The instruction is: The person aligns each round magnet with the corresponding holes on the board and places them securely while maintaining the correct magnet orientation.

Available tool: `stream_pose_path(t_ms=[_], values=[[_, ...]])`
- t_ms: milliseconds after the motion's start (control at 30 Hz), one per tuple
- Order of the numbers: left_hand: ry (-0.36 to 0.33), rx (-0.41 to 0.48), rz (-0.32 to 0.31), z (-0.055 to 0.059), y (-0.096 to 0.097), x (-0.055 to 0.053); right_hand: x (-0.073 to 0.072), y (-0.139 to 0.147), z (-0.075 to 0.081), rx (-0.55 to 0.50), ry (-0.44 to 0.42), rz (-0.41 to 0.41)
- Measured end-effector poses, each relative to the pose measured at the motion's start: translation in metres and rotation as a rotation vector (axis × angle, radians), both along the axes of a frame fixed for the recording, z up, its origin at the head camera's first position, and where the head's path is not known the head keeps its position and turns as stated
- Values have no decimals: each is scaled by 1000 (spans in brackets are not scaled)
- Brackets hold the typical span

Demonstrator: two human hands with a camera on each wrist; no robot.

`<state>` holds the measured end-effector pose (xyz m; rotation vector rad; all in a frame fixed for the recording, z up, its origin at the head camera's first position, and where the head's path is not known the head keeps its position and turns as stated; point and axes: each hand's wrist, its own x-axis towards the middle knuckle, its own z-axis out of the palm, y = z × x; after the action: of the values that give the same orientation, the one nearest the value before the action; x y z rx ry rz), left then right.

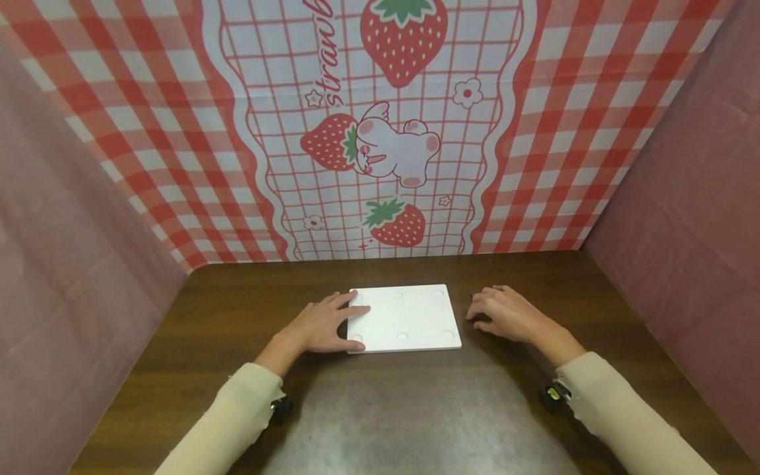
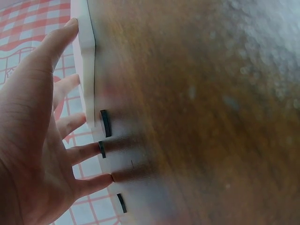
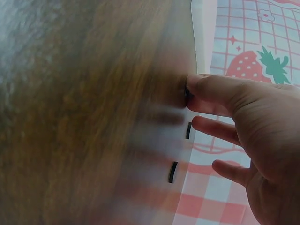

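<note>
A flat white board [image 1: 410, 316] with several shallow round recesses lies on the table. My left hand [image 1: 326, 324] rests on its left end with fingers spread, the thumb near the front corner and two fingertips on the upper face. In the left wrist view the thumb touches the edge of the white board [image 2: 84, 61]. Just right of the board, my right hand [image 1: 505, 313] stays low over the table, fingers loosely bent. A tiny dark-blue thing [image 1: 472, 294] shows beside its fingers. Thumb and fingertip of the right hand [image 3: 239, 108] come close together beside a small dark piece [image 3: 189, 96].
The brown wooden table [image 1: 386, 409] reaches back to a red-and-white strawberry cloth [image 1: 392, 152]. Pink cloth walls [image 1: 671, 198] stand on both sides. Short black strips [image 2: 122, 202] show along the table's surface in both wrist views. A dark device [image 1: 552, 394] sits at the right wrist.
</note>
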<state>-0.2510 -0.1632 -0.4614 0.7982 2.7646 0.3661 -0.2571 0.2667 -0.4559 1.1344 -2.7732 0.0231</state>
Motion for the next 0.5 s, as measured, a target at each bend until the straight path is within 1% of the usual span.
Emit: stream_pose_path(t_ms=[267,500], values=[[-3,4,0,0,-1,1,1,-3,-1,1,6,-8],[-8,-2,3,2,0,2,2,-4,-1,-6,-22,-36]])
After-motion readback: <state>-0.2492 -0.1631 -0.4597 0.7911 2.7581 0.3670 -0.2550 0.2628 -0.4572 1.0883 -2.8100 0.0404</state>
